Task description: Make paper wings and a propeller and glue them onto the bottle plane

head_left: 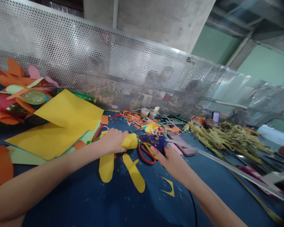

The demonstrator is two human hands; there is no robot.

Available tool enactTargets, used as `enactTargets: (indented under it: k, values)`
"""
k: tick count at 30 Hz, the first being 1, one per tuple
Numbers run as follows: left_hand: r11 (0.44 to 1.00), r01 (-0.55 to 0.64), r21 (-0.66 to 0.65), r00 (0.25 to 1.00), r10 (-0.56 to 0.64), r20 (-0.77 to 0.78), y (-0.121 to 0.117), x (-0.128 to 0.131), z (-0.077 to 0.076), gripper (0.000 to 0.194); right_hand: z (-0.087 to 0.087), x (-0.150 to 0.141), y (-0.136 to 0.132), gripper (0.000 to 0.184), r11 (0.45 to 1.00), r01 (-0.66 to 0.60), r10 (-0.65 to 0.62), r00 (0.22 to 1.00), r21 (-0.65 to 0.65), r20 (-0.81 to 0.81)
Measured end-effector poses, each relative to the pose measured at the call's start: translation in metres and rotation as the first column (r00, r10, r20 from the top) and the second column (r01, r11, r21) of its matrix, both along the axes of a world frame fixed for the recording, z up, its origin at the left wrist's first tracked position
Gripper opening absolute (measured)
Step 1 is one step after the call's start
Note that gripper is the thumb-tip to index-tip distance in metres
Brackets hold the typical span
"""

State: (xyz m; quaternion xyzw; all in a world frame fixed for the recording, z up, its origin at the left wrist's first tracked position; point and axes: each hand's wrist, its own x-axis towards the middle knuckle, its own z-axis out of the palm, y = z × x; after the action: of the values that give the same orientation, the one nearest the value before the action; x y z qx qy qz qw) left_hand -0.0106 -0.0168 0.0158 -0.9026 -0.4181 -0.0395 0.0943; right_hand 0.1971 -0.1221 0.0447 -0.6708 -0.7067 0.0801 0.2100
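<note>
My left hand is closed around yellow paper, whose curled end points toward the glue gun's tip. My right hand grips a dark blue glue gun with a small red light; its nozzle is close to the paper, and I cannot tell whether they touch. A long pale glue stick runs out behind the gun. Under the gun lie scissors with red and yellow handles. A rounded yellow paper strip extends below my left hand, and another yellow strip lies beside it.
Yellow sheets are stacked at left near orange paper flowers. Colourful scraps, a phone and dried husks spread across the blue table. A perforated metal screen stands behind, with people beyond it.
</note>
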Motion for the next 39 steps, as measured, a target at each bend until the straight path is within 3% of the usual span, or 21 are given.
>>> enactTargets:
  k: [14,21,26,32,39]
  values:
    - [1.0,0.009,0.002,1.0,-0.009,0.007,-0.005,0.0,0.001,0.06,0.007,-0.017,0.006,0.029,0.994,-0.107,0.107,0.991,0.001,0.085]
    - [1.0,0.011,0.0,1.0,-0.011,0.005,-0.003,0.0,-0.001,0.064,0.01,-0.01,0.011,0.033,1.0,-0.001,-0.001,0.983,0.009,0.184]
    - [1.0,0.024,0.012,1.0,-0.024,-0.005,-0.004,-0.001,0.001,0.062,0.01,-0.021,0.009,0.031,0.998,-0.056,0.053,0.979,0.005,0.197]
    - [1.0,0.018,0.019,1.0,-0.018,-0.005,-0.005,-0.002,0.0,0.062,0.016,-0.018,0.009,0.033,0.999,-0.015,0.004,0.965,0.038,0.26]
    - [0.999,0.023,0.035,1.0,-0.023,-0.002,-0.006,-0.001,0.0,0.062,0.021,-0.022,0.009,0.033,1.0,-0.003,0.011,0.956,-0.025,0.295]
